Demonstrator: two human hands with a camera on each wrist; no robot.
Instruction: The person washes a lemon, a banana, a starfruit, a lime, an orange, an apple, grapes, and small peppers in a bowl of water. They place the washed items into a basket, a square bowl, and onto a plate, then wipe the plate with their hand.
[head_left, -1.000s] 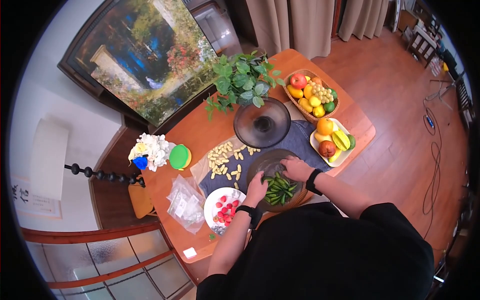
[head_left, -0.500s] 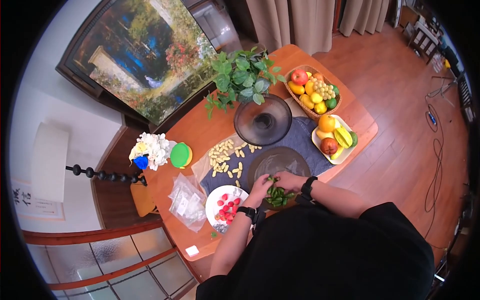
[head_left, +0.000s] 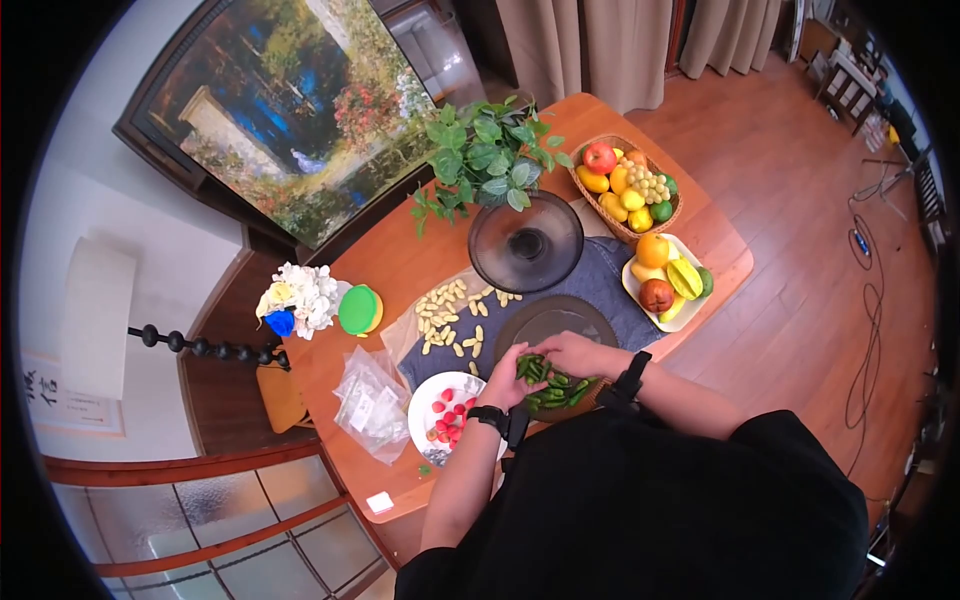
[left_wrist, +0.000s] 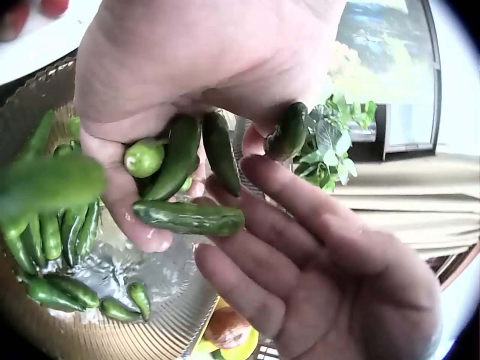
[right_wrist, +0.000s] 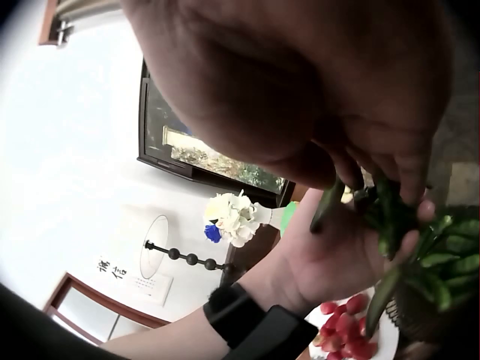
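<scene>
Both hands meet over a dark glass bowl that holds many green peppers. My left hand holds several green peppers in its bent fingers, a few sticking out past the fingertips. My right hand stands opposite with its palm showing and fingers extended, the fingertips right at the held peppers. One pepper lies crosswise at the fingers of both hands. A blurred pepper shows above the bowl's heap. In the right wrist view the right hand is dark and close to the camera.
Left of the bowl is a white plate of red fruit, with a plastic bag beyond. Peanuts lie scattered on the cloth. Behind stands an empty dark glass dish. A fruit basket and fruit tray sit right.
A second ago the hands were spread apart inside the bowl. They then came together with peppers between them. Now the left hand holds peppers, and the right hand's fingers have straightened.
</scene>
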